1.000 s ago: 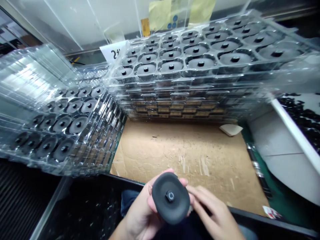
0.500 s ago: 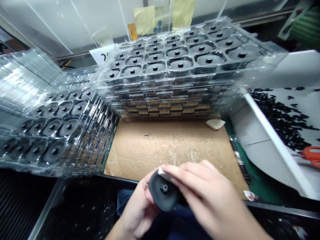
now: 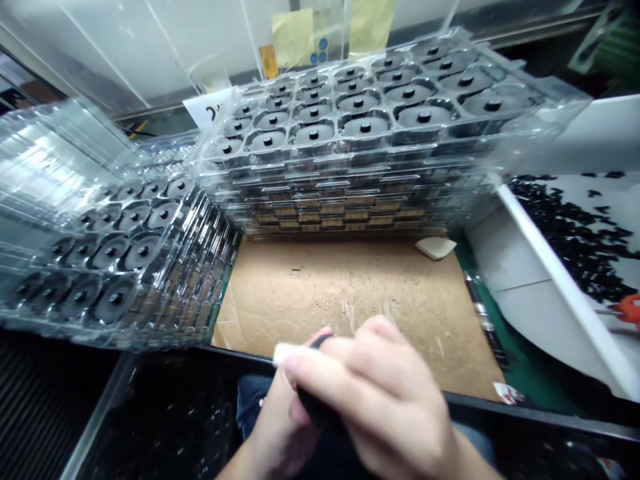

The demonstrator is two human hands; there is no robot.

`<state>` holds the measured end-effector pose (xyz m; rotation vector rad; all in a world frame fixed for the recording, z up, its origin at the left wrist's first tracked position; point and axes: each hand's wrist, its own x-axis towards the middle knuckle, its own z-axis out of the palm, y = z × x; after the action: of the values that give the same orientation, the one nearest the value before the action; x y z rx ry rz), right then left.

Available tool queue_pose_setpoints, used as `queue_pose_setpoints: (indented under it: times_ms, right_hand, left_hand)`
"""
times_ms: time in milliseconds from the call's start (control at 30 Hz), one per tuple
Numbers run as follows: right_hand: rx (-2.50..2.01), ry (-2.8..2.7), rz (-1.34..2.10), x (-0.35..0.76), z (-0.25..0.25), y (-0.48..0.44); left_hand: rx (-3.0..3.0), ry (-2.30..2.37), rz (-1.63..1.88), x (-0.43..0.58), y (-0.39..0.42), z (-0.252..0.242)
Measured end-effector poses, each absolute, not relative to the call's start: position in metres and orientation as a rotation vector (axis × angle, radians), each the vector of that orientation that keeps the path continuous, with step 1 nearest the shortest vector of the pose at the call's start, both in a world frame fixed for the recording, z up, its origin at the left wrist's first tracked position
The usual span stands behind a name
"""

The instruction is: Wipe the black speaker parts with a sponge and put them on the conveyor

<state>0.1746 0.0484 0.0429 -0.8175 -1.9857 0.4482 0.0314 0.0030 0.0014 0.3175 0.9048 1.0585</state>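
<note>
Low in the head view, over the front edge of the work surface, my left hand [image 3: 280,423] is closed around a dark grey round disc [image 3: 316,408]. My right hand [image 3: 387,393] lies across the front of the disc and covers most of it. Between its thumb and fingers is pinched a small white pad [image 3: 285,352], whose end sticks out to the left. Whether the pad touches the disc here is hidden by the fingers. Behind the hands lies a sheet of brown cardboard [image 3: 320,287].
Clear plastic trays [image 3: 350,167] of similar discs are stacked at the back, and another tray stack [image 3: 175,267] stands left. A cream wedge-shaped piece [image 3: 436,247] lies on the cardboard. At right are a white bin [image 3: 545,267], small black parts [image 3: 570,227] and an orange-handled tool [image 3: 629,310].
My right hand has moved left across the disc, carrying the white pad to its left side. The disc's face and centre hub, visible before, are now mostly covered.
</note>
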Motion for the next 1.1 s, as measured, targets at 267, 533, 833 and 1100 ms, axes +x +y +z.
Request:
queue_pose_setpoints:
  times_ms: [267,533,833,1100]
  right_hand:
    - [-1.336,-1.856,0.865,0.204,-0.056,0.031]
    - [-1.348,-1.736,0.726,0.206,-0.001,0.035]
    - [-1.03,-2.205,0.569,0.181,0.053,0.054]
    - [-1.173,-1.976,0.467,0.181,0.036,0.015]
  left_hand:
    - [0.246,0.843,1.169,0.024,0.009,0.014]
    - [0.26,0.655,1.088,0.031,0.009,0.008]
    - [0.216,0.816,0.998,0.022,0.004,0.002]
    - [0.244,0.621,1.059,0.025,0.013,-0.003]
